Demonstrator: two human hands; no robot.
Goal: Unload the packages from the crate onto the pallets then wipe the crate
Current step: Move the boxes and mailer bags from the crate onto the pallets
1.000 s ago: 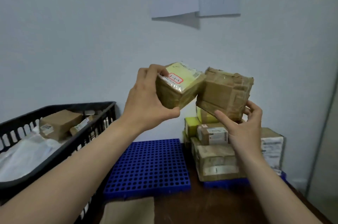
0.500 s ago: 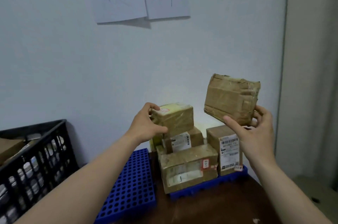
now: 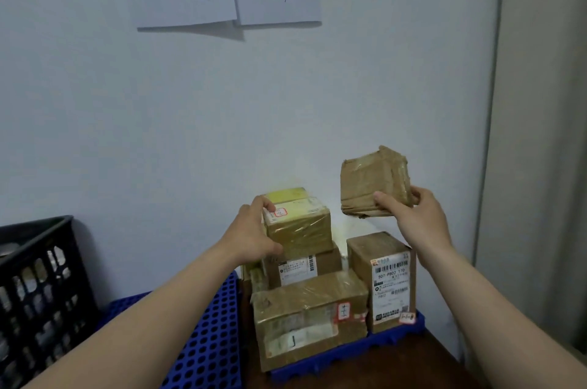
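While my left hand (image 3: 251, 233) grips the yellow-topped package (image 3: 300, 225) level atop the stack (image 3: 311, 309), long axis along the wall (image 3: 222, 118), my right hand (image 3: 414, 218) holds the brown parcel (image 3: 368, 179) tilted, clear above.

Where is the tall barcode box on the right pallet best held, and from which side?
Likely from above, near its top. The tall box stands upright with nothing on it, and its right side is free; the wide package crowds its lower left. Span the top, left to right.
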